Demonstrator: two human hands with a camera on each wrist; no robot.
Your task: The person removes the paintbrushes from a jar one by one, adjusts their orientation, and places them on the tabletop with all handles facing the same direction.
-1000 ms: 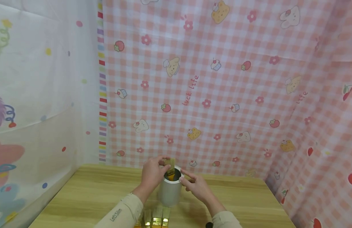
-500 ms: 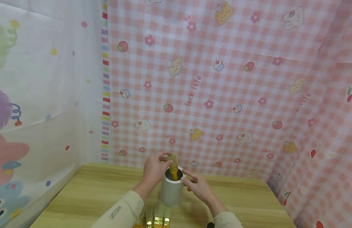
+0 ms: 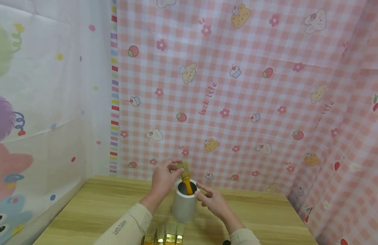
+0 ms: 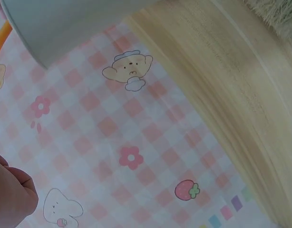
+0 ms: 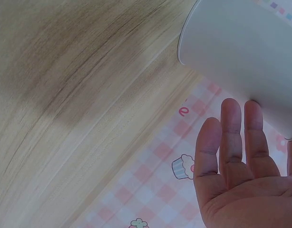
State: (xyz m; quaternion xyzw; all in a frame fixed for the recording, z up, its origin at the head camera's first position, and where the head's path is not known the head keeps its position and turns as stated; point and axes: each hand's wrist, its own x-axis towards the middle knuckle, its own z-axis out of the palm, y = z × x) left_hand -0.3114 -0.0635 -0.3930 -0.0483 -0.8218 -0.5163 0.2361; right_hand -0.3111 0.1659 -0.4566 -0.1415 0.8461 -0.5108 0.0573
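My left hand [image 3: 162, 176] pinches a flat paintbrush [image 3: 186, 176] near its pale bristles, over the mouth of a light grey cylindrical container [image 3: 184, 208]. The brush tilts with bristles up, and its orange handle reaches down into the container, where the handle's end is hidden. At the container's right side is my right hand [image 3: 213, 203], thumb and forefinger against the rim. In the right wrist view, its fingers extend nearly straight and touch the container wall [image 5: 241, 61]. Only part of the left hand [image 4: 13, 197] shows in the left wrist view, below the container [image 4: 70, 28].
Several more paintbrushes [image 3: 170, 234] lie side by side at the front of the wooden table [image 3: 253, 212], bristles pointing away. A small black object [image 3: 226, 242] shows beside the right sleeve. Pink checked cloth [image 3: 225, 129] hangs behind the table.
My left hand has risen slightly with the paintbrush, and more of the orange handle shows above the container's mouth. The right hand stays at the rim. The head view has shifted slightly.
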